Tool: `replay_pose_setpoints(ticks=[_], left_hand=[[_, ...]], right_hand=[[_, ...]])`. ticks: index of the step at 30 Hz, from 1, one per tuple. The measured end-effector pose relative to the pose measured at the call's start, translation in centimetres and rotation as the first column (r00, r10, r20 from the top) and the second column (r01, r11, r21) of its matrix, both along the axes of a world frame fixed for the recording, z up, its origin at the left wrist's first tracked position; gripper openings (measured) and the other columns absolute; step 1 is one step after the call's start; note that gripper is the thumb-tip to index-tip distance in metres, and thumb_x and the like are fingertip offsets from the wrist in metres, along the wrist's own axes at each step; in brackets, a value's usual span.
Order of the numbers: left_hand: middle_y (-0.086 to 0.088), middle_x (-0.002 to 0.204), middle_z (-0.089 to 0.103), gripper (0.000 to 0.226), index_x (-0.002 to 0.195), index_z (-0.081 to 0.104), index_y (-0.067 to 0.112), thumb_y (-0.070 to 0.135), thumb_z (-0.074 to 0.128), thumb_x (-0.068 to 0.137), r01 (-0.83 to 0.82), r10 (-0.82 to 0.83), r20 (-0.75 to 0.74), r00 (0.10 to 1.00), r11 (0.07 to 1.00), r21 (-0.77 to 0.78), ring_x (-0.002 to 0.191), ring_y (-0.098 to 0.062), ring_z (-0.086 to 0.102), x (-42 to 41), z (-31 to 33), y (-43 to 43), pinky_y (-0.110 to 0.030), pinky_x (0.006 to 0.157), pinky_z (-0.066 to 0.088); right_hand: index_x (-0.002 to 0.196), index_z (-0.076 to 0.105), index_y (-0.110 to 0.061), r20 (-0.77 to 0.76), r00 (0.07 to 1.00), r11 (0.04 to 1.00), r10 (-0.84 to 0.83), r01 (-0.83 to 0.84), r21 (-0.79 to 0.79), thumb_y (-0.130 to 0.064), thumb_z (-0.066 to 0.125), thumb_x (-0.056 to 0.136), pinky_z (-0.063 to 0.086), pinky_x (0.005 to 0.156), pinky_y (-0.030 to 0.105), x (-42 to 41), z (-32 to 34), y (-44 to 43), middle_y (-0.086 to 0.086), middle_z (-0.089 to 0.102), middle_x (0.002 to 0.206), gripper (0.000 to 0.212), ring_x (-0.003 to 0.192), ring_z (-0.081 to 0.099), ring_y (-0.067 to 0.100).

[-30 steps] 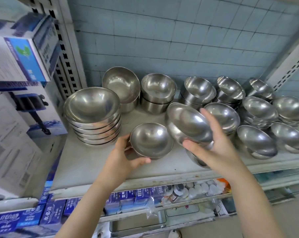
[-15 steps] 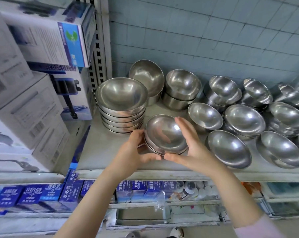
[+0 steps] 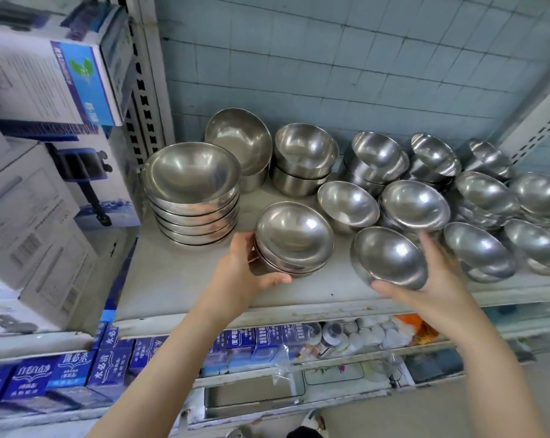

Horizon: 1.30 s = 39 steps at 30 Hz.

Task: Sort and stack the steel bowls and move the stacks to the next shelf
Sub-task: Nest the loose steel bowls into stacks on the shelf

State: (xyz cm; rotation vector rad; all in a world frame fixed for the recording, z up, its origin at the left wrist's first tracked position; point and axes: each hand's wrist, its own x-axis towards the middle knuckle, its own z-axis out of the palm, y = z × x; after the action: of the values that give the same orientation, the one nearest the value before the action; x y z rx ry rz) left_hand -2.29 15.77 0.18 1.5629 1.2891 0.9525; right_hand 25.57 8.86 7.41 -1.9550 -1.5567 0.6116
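Here, left hand [image 3: 242, 273] cups a short stack of steel bowls [image 3: 294, 240] on the shelf [image 3: 178, 279], while right hand [image 3: 438, 286], palm up, grasps a tilted single bowl [image 3: 389, 257] just right of it.

Occlusions and cutoffs, head view

Left hand [image 3: 242, 273] covers the near-left side of the small bowl stack [image 3: 294, 240], so the bowl count there is unclear. Right hand [image 3: 438, 289] hides the underside of the tilted bowl [image 3: 389, 257] and part of the bowls behind it. Rightmost bowls [image 3: 543, 197] are cut by the frame edge. Box print [image 3: 43, 86] on the left is blurred, mostly unreadable. Lower-shelf blue cartons [image 3: 74, 371] are too soft to read; white items [image 3: 371, 333] there can't be identified.
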Motion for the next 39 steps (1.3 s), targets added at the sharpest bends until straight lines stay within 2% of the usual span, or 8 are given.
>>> replay_pose_setpoints(ticks=[3, 6, 12, 18, 23, 29, 36, 39], left_hand=[[0.009, 0.11, 0.059, 0.089, 0.128, 0.042, 0.012, 0.035, 0.088, 0.055, -0.018, 0.02, -0.038, 0.999, 0.999, 0.04, 0.105, -0.006, 0.058, 0.3, 0.2, -0.1, 0.002, 0.08, 0.037], [0.008, 0.111, 0.056, 0.085, 0.129, 0.042, 0.009, 0.026, 0.088, 0.059, -0.028, 0.031, -0.043, 0.999, 0.998, 0.057, 0.104, -0.007, 0.056, -0.1, 0.2, -0.2, 0.008, 0.075, 0.033], [0.01, 0.112, 0.057, 0.083, 0.122, 0.04, 0.024, 0.042, 0.084, 0.054, -0.011, 0.014, -0.05, 0.999, 0.999, 0.047, 0.108, -0.008, 0.058, -0.2, 0.4, -0.4, -0.019, 0.094, 0.043], [0.01, 0.111, 0.056, 0.088, 0.131, 0.043, 0.014, 0.036, 0.088, 0.059, -0.025, 0.033, -0.094, 0.995, 0.996, 0.083, 0.103, -0.004, 0.055, -0.4, 0.3, -0.5, 0.007, 0.077, 0.035], [0.012, 0.106, 0.058, 0.085, 0.128, 0.045, 0.017, 0.038, 0.089, 0.058, -0.034, 0.044, -0.096, 0.994, 0.995, 0.097, 0.099, -0.003, 0.057, -0.3, 0.3, -0.5, 0.006, 0.075, 0.036], [0.013, 0.101, 0.056, 0.085, 0.129, 0.045, 0.009, 0.028, 0.09, 0.059, -0.028, 0.039, -0.087, 0.995, 0.993, 0.115, 0.093, -0.001, 0.057, -0.2, 0.4, -0.5, 0.006, 0.074, 0.035], [-0.001, 0.135, 0.056, 0.118, 0.155, 0.008, 0.019, 0.039, 0.083, 0.065, 0.016, -0.005, -0.104, 0.995, 0.994, 0.111, 0.119, -0.009, 0.054, 0.2, 0.6, -0.7, -0.007, 0.094, 0.032], [-0.003, 0.134, 0.06, 0.117, 0.155, 0.011, 0.02, 0.045, 0.08, 0.065, 0.017, -0.003, -0.135, 0.991, 0.994, 0.105, 0.118, -0.008, 0.055, 0.3, 0.6, -0.7, -0.006, 0.093, 0.033]], right_hand=[[0.154, 0.019, -0.041, -0.069, 0.997, 0.999, -0.046, 0.045, -0.016, -0.052, 0.088, 0.061, 0.03, 0.116, 0.04, 0.8, -1.9, -0.1, -0.009, 0.03, 0.158, 0.116, 0.143, 0.031, 0.012], [0.152, 0.026, -0.037, -0.075, 0.992, 0.994, -0.098, 0.101, 0.037, -0.049, 0.088, 0.062, 0.032, 0.115, 0.042, 1.0, -2.4, 0.0, -0.005, 0.032, 0.157, 0.11, 0.143, 0.032, 0.017], [0.152, 0.028, -0.032, -0.094, 0.99, 0.994, -0.105, 0.108, 0.024, -0.044, 0.09, 0.061, 0.035, 0.109, 0.037, 0.9, -1.9, 0.3, -0.006, 0.038, 0.152, 0.112, 0.14, 0.036, 0.017], [0.151, 0.032, -0.038, -0.23, 0.968, 0.992, -0.1, 0.115, 0.052, -0.043, 0.09, 0.057, 0.037, 0.099, 0.033, 0.4, 0.0, -0.9, -0.016, 0.044, 0.147, 0.111, 0.127, 0.043, 0.007], [0.15, 0.031, -0.041, -0.264, 0.961, 0.99, 0.087, -0.054, 0.129, -0.055, 0.086, 0.045, 0.033, 0.1, 0.026, -2.4, 2.9, 1.7, -0.045, 0.039, 0.121, 0.12, 0.125, 0.042, -0.003], [0.148, 0.034, -0.045, -0.226, 0.941, 0.967, 0.253, -0.243, 0.074, -0.061, 0.09, 0.045, 0.036, 0.113, 0.035, -6.4, 1.6, 5.5, -0.028, 0.045, 0.144, 0.119, 0.135, 0.043, 0.002], [0.15, 0.037, -0.037, -0.21, 0.924, 0.947, 0.321, -0.308, 0.09, -0.035, 0.093, 0.058, 0.031, 0.094, 0.007, -7.0, 0.2, 5.9, -0.027, 0.044, 0.139, 0.108, 0.127, 0.037, -0.007], [0.148, 0.04, -0.037, -0.199, 0.922, 0.943, 0.332, -0.321, 0.09, -0.038, 0.093, 0.055, 0.034, 0.101, 0.015, -6.6, 0.0, 6.2, -0.028, 0.043, 0.138, 0.107, 0.127, 0.038, -0.006]])
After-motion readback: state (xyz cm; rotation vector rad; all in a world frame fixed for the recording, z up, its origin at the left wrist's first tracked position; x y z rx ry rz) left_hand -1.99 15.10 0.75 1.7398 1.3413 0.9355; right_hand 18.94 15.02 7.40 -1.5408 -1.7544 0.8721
